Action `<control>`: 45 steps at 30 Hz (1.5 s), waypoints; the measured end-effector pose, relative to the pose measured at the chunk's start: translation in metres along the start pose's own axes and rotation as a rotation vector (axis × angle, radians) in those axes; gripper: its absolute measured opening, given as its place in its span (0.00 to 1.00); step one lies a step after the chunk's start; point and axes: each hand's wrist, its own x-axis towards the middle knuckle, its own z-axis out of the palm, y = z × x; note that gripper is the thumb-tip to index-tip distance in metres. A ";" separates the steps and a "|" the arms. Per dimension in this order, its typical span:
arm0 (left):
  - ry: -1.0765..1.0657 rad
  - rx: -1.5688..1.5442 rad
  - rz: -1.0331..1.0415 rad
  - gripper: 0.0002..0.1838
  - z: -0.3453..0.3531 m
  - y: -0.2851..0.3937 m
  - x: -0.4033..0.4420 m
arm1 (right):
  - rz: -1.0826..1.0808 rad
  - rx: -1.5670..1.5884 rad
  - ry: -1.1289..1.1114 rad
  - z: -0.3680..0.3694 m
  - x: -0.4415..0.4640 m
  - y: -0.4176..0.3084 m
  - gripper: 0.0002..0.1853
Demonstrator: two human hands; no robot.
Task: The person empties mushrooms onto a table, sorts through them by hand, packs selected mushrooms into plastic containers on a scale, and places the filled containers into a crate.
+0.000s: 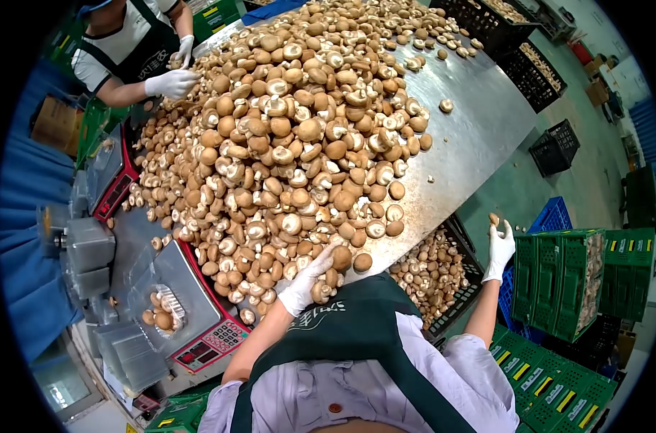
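Note:
A large heap of brown-capped shiitake mushrooms (292, 130) covers much of the metal table. My gloved left hand (305, 283) is at the near edge of the heap, its fingers curled around a mushroom (321, 291), with another large cap right by the fingertips. Out to the right, past the table, my gloved right hand (500, 254) is raised and pinches a small mushroom (494, 218) between its fingertips. Below the table edge, between my body and that hand, a black crate (475, 277) holds many small mushrooms and pieces.
A red-framed scale (198, 345) at left carries a clear tray (172, 303) of several mushrooms. Stacked clear trays (90, 249) stand beside a second scale (111, 189). Across the table, a co-worker's gloved hands (171, 84) handle mushrooms. Green crates (559, 281) are stacked at right.

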 end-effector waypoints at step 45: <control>0.711 0.159 0.613 0.23 0.051 0.067 -0.136 | -0.537 0.262 -0.897 0.063 -0.150 -0.177 0.11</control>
